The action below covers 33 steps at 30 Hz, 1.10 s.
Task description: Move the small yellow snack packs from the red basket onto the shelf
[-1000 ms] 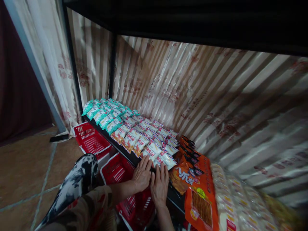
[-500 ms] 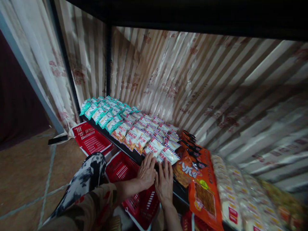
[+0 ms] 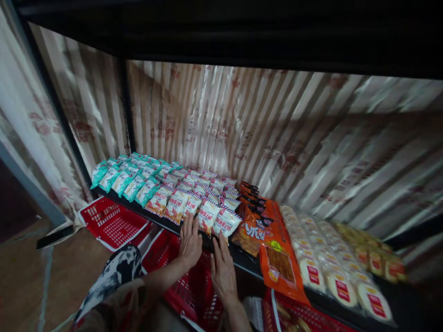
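Observation:
My left hand (image 3: 190,243) reaches to the front row of small white snack bags with red lettering. Its outstretched fingertips touch the lower edge of one snack bag (image 3: 191,206). To its right, my right hand (image 3: 223,271) lies open, fingers extended, at the bottom of the end snack bag (image 3: 226,222). Between them stands another white bag (image 3: 208,214). The bags lean back in tidy rows on a black shelf (image 3: 247,266). Left of them are rows of teal snack bags (image 3: 122,183).
Orange snack packs (image 3: 282,251) lie to the right, then rows of round white packaged cakes (image 3: 341,288) and yellow packs (image 3: 375,260). Red baskets (image 3: 116,223) stand below the shelf edge. A dark upper shelf (image 3: 242,41) hangs overhead; a patterned curtain (image 3: 214,115) hangs behind.
The view has swung right and shows more of the shelf. My left hand has shifted leftward along the front row, apart from my right. The front white bags now stand more evenly.

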Available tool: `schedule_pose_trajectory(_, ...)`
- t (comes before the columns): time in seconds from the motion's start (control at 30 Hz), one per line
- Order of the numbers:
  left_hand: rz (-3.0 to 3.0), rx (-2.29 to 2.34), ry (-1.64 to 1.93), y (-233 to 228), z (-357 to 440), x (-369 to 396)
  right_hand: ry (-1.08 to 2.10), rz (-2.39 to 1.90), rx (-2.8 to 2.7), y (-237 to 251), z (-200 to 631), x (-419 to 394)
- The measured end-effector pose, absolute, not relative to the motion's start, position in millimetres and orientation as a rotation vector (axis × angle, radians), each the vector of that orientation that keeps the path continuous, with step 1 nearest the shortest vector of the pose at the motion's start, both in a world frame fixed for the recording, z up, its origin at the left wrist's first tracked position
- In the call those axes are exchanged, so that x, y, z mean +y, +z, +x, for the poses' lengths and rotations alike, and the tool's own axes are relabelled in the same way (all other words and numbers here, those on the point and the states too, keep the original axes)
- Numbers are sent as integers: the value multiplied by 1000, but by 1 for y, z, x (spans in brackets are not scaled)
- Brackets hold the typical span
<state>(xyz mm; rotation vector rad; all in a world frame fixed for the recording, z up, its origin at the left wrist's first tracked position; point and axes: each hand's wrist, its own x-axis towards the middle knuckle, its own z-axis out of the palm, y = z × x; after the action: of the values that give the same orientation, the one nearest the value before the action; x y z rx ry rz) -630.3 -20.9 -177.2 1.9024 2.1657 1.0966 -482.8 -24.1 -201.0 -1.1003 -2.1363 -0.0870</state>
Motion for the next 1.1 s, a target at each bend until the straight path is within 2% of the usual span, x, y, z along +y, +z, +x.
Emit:
schedule_pose_trajectory(0.3, 2019, 2142, 1006, -196, -672, 0, -15, -1161, -2091, -203, -493, -33)
schedule_pose_trajectory(0.5, 2121, 2237, 1041, -183, -686, -4, -15, -1135, -2101, -196, -502, -28)
schedule_pose_trajectory(0.77, 2083, 2288, 820, -178, -719, -4, -1, -1096, -2064, -203, -525, -28)
schedule_pose_trajectory(1.1, 2080, 2336, 939, -193, -709, 2, -3, -1189, -2046, -212, -499, -32)
